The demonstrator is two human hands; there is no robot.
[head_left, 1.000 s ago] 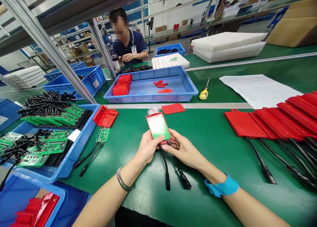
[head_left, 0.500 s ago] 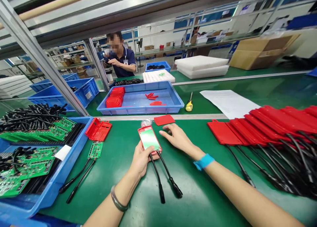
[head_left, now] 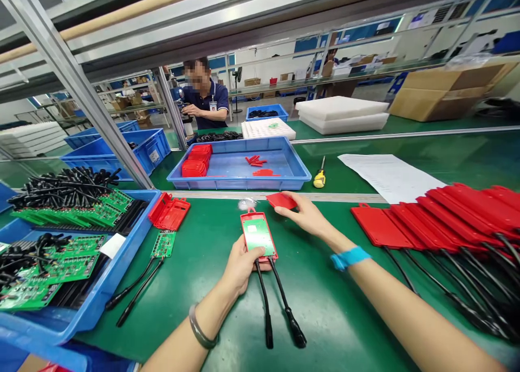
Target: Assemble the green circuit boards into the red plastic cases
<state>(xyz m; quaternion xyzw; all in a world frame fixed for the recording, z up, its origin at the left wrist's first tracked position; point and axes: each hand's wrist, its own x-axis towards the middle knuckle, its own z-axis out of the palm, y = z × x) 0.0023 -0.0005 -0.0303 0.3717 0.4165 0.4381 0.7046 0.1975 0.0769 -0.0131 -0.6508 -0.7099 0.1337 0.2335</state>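
A: Where's the open red case [head_left: 259, 235]?
B: Just in front of the blue tray [head_left: 239, 185] — the left hand [head_left: 242, 265] is clamped on its near end, open side up, two black leads [head_left: 266, 301] trailing away from the tray.
A: And the right hand [head_left: 305, 216]?
B: Fingers pinched on a flat red lid [head_left: 281, 200] — right at the tray's front edge, just beside the case.

Blue tray [head_left: 239, 186], centre | yellow screwdriver [head_left: 319, 179], just right of it | paper sheet [head_left: 390, 174], centre right | bin [head_left: 117, 274] of green circuit boards [head_left: 60, 263], lower left | white foam slabs [head_left: 343, 115], upper right
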